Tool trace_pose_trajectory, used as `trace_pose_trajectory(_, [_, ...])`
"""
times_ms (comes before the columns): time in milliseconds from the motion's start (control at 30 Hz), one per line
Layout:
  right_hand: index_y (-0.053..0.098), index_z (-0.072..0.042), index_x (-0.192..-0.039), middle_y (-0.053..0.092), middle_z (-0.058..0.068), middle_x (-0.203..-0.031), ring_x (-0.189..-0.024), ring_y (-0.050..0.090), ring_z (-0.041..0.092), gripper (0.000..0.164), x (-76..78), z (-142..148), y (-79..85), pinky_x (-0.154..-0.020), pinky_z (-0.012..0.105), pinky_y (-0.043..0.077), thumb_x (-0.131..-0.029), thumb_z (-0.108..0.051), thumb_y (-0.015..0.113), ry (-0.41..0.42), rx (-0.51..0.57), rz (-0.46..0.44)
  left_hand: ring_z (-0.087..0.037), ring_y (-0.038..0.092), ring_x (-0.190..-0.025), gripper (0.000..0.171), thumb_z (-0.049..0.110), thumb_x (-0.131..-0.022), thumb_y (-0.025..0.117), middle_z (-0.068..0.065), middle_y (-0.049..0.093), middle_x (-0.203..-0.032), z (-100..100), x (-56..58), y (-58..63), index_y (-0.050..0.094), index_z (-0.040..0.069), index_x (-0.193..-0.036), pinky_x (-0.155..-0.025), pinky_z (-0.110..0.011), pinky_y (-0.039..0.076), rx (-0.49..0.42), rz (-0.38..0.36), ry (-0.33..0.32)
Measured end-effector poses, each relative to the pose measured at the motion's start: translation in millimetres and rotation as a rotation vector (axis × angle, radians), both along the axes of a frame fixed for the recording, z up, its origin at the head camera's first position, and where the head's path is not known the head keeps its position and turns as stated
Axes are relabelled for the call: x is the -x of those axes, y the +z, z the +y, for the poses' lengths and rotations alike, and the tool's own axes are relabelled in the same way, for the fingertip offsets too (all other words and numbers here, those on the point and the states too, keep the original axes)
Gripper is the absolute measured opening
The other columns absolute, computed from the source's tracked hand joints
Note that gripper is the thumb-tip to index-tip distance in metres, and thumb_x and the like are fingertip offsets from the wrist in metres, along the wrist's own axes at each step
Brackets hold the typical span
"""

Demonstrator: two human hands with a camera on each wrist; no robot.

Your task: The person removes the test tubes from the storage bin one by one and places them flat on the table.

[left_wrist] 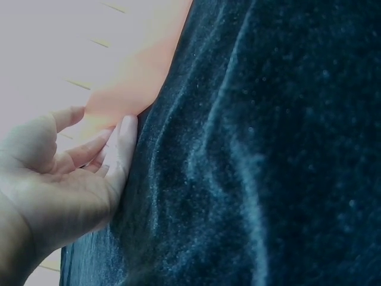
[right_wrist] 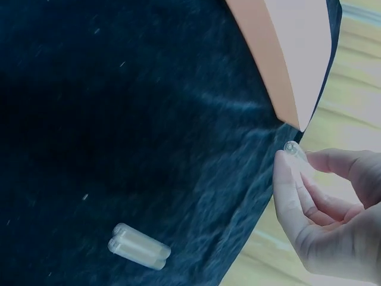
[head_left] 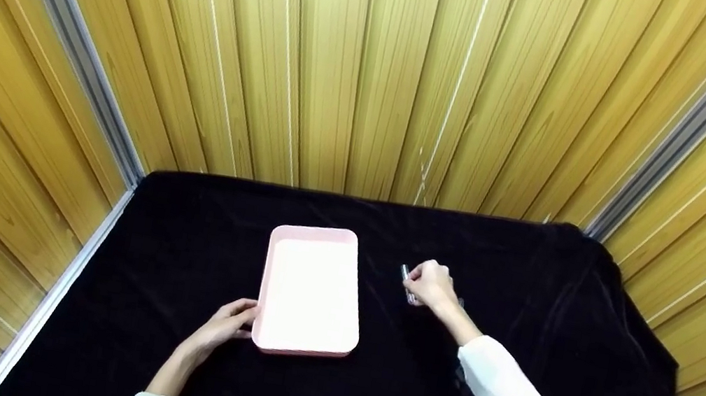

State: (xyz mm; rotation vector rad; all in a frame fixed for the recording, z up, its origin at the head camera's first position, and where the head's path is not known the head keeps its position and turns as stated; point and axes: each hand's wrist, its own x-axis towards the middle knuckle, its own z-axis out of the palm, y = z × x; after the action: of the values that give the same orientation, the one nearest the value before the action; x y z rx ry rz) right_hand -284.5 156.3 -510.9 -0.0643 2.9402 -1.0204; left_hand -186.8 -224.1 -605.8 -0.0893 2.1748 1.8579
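Observation:
A pale pink rectangular tray lies on the black cloth. My left hand is at its near left side, with fingertips against the outer wall; the left wrist view shows the extended fingers at the tray's lower edge. To the right of the tray, my right hand pinches a small clear tube between thumb and fingertips. The hand hides part of it in the head view. Two similar clear tubes lie side by side on the cloth in the right wrist view.
Black velvety cloth with soft folds covers the table. Yellow wood-patterned panels stand behind it and at both sides, with grey metal strips at the corners. The tray's raised rim stands between the two hands.

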Motion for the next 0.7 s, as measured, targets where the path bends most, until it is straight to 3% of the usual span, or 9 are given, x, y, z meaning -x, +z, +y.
trace_pose_trajectory(167, [0.076, 0.003, -0.087, 0.075, 0.017, -0.08, -0.051, 0.065, 0.009, 0.009, 4.3, 28.3, 0.5, -0.05, 0.022, 0.057, -0.085, -0.002, 0.068, -0.033, 0.067, -0.064, -0.013, 0.065, -0.099, 0.048, 0.023, -0.107, 0.053, -0.017, 0.067, -0.118, -0.5, 1.3, -0.6, 0.049, -0.013, -0.138, -0.084, -0.028, 0.058, -0.017, 0.0, -0.01])
trace_pose_trajectory(500, [0.074, 0.008, -0.094, 0.075, 0.018, -0.076, -0.054, 0.071, 0.014, 0.016, 13.2, 86.0, -2.1, -0.055, 0.027, 0.061, -0.085, -0.001, 0.065, -0.099, 0.109, -0.129, -0.013, 0.065, -0.099, 0.049, 0.026, -0.107, 0.053, -0.016, 0.068, -0.117, 0.2, 3.1, -1.0, 0.05, -0.012, -0.138, -0.084, -0.028, 0.059, -0.013, -0.004, -0.007])
trace_pose_trajectory(700, [0.072, 0.01, -0.092, 0.068, 0.007, -0.066, -0.045, 0.065, 0.008, 0.016, 15.7, 108.8, -7.8, -0.049, 0.025, 0.058, -0.083, -0.001, 0.066, -0.145, 0.104, -0.148, -0.012, 0.065, -0.099, 0.048, 0.025, -0.107, 0.053, -0.014, 0.068, -0.117, 1.0, 2.1, -1.2, 0.05, -0.012, -0.138, -0.084, -0.028, 0.058, -0.023, -0.006, -0.004])
